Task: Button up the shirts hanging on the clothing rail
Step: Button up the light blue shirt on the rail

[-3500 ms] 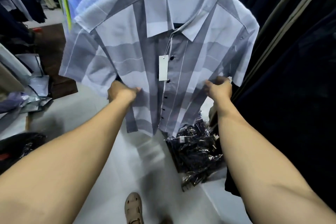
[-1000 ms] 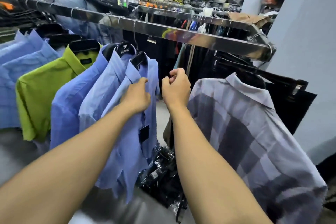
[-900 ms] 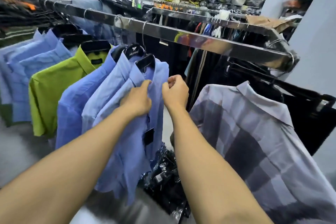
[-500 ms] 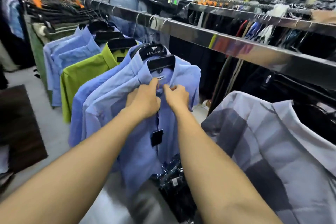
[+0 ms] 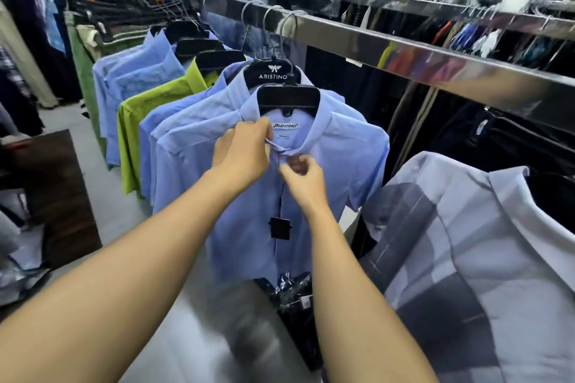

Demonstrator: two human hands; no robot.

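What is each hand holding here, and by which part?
Both hold the front blue shirt: the left hand pinches its collar end, the right hand pinches the front opening just below the collar.

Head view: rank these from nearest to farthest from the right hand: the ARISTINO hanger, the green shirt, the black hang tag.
From the right hand:
1. black hang tag, just below, on the blue shirt it pinches.
2. ARISTINO hanger, above, one shirt behind.
3. green shirt, far left, further back.

Your left hand (image 5: 245, 152) pinches the collar of the front blue shirt (image 5: 342, 158) on the clothing rail (image 5: 404, 50) while your right hand (image 5: 303, 177) pinches its placket just below.
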